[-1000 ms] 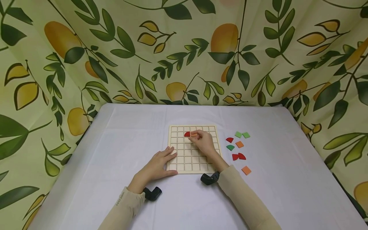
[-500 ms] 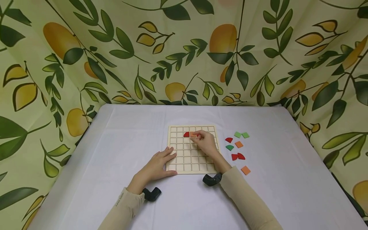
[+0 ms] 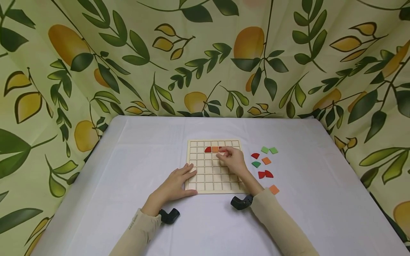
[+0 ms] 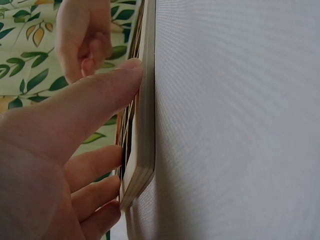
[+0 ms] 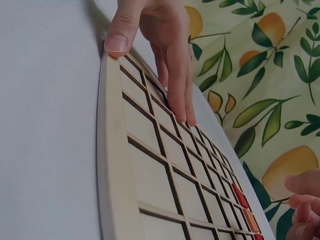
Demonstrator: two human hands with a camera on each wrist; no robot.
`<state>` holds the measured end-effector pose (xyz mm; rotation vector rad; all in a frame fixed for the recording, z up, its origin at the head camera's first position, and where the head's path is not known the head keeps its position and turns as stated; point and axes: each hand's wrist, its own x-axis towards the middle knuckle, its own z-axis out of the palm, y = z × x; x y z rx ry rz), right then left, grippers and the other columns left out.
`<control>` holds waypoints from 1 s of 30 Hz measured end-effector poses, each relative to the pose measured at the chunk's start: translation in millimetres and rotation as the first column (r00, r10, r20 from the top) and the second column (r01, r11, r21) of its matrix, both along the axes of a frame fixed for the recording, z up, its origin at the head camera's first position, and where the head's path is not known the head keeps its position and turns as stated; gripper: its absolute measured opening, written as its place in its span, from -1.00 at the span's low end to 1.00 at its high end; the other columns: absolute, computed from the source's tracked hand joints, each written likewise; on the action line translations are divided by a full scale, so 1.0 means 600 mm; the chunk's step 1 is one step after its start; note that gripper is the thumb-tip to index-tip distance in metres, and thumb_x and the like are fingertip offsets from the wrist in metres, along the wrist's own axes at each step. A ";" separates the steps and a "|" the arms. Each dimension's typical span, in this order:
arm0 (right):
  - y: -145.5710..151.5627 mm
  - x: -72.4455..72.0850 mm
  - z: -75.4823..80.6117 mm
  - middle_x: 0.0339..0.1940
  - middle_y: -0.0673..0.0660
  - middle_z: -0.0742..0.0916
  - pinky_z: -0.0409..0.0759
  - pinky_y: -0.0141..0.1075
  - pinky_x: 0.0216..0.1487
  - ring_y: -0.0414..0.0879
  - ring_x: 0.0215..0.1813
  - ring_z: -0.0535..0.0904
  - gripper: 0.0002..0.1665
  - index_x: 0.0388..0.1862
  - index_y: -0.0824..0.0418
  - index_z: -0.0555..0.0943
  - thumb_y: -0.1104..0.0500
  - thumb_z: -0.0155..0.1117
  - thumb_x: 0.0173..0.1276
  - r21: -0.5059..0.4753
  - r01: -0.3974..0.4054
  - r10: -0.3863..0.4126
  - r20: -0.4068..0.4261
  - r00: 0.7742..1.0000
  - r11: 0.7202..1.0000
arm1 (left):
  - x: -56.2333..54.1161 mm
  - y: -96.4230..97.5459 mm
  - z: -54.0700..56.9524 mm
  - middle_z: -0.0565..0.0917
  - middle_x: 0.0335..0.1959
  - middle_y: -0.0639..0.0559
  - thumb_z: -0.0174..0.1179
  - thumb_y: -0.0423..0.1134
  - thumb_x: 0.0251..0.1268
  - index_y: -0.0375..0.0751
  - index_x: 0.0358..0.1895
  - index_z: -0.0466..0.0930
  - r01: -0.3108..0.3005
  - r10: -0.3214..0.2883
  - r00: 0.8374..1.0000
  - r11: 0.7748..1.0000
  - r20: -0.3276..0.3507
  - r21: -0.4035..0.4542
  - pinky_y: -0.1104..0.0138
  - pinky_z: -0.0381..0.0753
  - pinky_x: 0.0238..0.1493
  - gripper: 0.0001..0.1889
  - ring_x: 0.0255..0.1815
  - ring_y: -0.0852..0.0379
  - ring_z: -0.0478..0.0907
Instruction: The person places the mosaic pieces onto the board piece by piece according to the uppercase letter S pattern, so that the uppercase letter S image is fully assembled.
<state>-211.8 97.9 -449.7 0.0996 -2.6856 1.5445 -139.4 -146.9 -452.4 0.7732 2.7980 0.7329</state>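
Observation:
A wooden grid board (image 3: 201, 174) lies on the white table. Along one of its upper rows sit a red quarter-round tile (image 3: 208, 149), an orange square tile (image 3: 215, 149) and another red tile (image 5: 258, 236), which the fingers partly cover in the head view. My right hand (image 3: 233, 159) hovers over the right side of that row, fingers loosely bent, thumb and index apart, with nothing visible between them. My left hand (image 3: 174, 183) rests on the board's lower left corner, fingers spread, thumb at the near edge.
Right of the board lie loose tiles: light green squares (image 3: 273, 150), orange squares (image 3: 266, 161), red quarter-rounds (image 3: 269, 174) and a dark green quarter-round (image 3: 256, 164). A leaf-patterned curtain (image 3: 195, 71) hangs behind the table. Black devices (image 3: 241, 202) are worn at both wrists.
My right hand has drawn back to the right, off the orange square, which now shows whole beside the red tile. The left hand has stayed in place.

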 end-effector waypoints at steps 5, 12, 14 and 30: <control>0.010 0.004 0.002 -0.61 -0.01 0.50 0.26 -0.49 -0.55 -0.22 -0.56 0.33 -0.73 -0.16 0.29 0.70 0.18 0.41 0.19 0.004 0.000 0.000 0.010 1.000 1.000 | -0.002 0.002 0.002 0.22 0.52 -0.17 0.34 0.09 0.11 -0.19 0.38 0.35 -0.013 0.014 0.999 1.000 0.045 -0.017 -0.14 0.12 0.51 -0.21 0.58 -0.16 0.10; 0.019 0.011 0.008 -0.59 0.00 0.49 0.24 -0.48 -0.55 -0.20 -0.53 0.33 -0.71 -0.13 0.27 0.70 0.15 0.40 0.21 0.007 0.010 -0.010 0.034 0.999 1.000 | -0.003 0.002 0.002 0.22 0.53 -0.13 0.35 0.10 0.09 -0.16 0.39 0.34 -0.017 0.018 0.999 0.999 0.047 -0.041 -0.12 0.13 0.52 -0.20 0.58 -0.12 0.10; 0.022 0.012 0.008 -0.59 0.01 0.48 0.25 -0.47 -0.55 -0.19 -0.52 0.33 -0.71 -0.12 0.27 0.69 0.14 0.38 0.22 0.018 0.010 -0.011 0.036 0.999 1.000 | -0.002 0.002 0.002 0.22 0.53 -0.13 0.35 0.11 0.09 -0.16 0.39 0.35 -0.016 0.017 0.999 0.999 0.045 -0.038 -0.12 0.12 0.52 -0.20 0.58 -0.12 0.10; 0.049 0.026 0.009 -0.58 0.02 0.49 0.25 -0.48 -0.56 -0.17 -0.52 0.33 -0.72 -0.14 0.29 0.69 0.16 0.38 0.22 0.041 0.028 -0.030 0.036 0.999 0.999 | -0.002 0.003 0.000 0.22 0.52 -0.18 0.34 0.09 0.11 -0.20 0.38 0.35 -0.008 0.009 0.999 1.000 0.052 -0.012 -0.14 0.11 0.51 -0.21 0.58 -0.17 0.10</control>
